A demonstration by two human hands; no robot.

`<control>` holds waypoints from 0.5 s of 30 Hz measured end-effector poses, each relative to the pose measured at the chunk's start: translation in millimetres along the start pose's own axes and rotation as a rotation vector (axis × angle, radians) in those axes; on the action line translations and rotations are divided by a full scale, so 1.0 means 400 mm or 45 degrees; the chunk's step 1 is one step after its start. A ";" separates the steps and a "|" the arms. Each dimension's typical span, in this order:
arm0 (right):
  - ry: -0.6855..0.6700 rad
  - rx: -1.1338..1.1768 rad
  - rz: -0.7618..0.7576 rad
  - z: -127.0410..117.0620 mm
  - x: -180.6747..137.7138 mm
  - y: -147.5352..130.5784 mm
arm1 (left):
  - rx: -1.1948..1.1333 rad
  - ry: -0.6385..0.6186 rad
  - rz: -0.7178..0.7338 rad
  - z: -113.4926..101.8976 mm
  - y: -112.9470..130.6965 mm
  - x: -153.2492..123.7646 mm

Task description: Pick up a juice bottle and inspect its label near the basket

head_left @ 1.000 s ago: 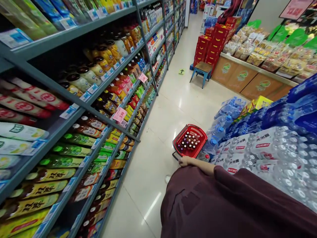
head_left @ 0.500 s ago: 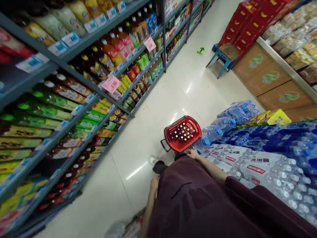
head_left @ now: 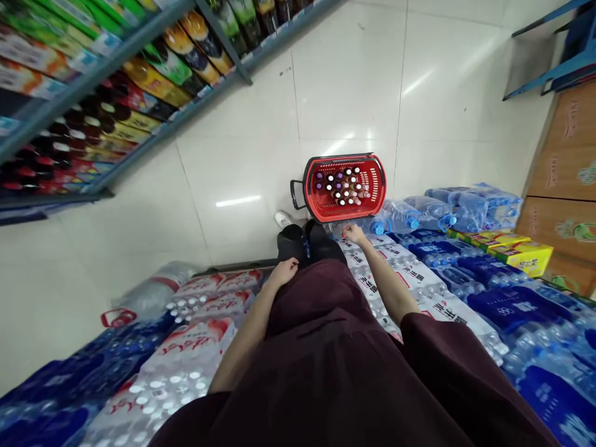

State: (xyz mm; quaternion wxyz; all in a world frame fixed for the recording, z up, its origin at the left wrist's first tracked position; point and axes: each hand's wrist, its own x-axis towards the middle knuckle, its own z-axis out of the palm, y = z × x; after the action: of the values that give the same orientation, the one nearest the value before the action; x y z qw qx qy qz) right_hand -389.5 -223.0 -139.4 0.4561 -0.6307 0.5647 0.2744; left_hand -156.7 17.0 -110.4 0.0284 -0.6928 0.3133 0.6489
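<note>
A red shopping basket (head_left: pixel 343 214) with a black rim and handle stands on the floor ahead of me, with several small bottles (head_left: pixel 352 186) upright in it. My right hand (head_left: pixel 354 234) is beside its near right side, above the packed water. Its fingers are curled together at a small reddish spot; whether they hold that, I cannot make out. My left hand (head_left: pixel 285 271) hangs in front of my dark trouser leg with curled fingers, and nothing shows in it. Large clear water bottles (head_left: pixel 400 215) with blue caps lie to the right of the basket.
Drink shelves (head_left: pixel 153 130) run along the left. Wrapped packs of bottled water (head_left: pixel 395 273) are stacked at the right, and more packs (head_left: pixel 190 347) at the lower left. Yellow boxes (head_left: pixel 526 256), brown cartons (head_left: pixel 570 155) and a blue stool (head_left: pixel 554 68) stand farther right.
My view has swung downward and turned, so the basket appears higher and larger. Both forearms now show more fully. The packs at the lower left have come into sight.
</note>
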 end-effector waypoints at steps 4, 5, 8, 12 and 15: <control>0.059 0.024 -0.084 -0.015 0.122 -0.057 | -0.028 0.033 -0.047 -0.014 -0.018 0.069; 0.067 0.025 -0.097 -0.015 0.151 -0.072 | -0.047 0.049 -0.044 -0.022 -0.021 0.089; 0.076 0.012 -0.135 -0.010 0.223 -0.117 | -0.126 0.105 -0.012 -0.061 -0.017 0.144; 0.091 0.014 -0.173 0.006 0.284 -0.171 | -0.226 0.173 0.036 -0.139 0.003 0.190; 0.130 0.021 -0.167 0.029 0.329 -0.193 | -0.292 0.210 0.057 -0.197 0.005 0.212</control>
State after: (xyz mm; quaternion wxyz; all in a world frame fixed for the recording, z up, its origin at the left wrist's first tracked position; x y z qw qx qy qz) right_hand -285.5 -277.6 -237.3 0.4488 -0.6758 0.5469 0.2066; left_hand -91.5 -53.5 -175.1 -0.0913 -0.7352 0.2537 0.6219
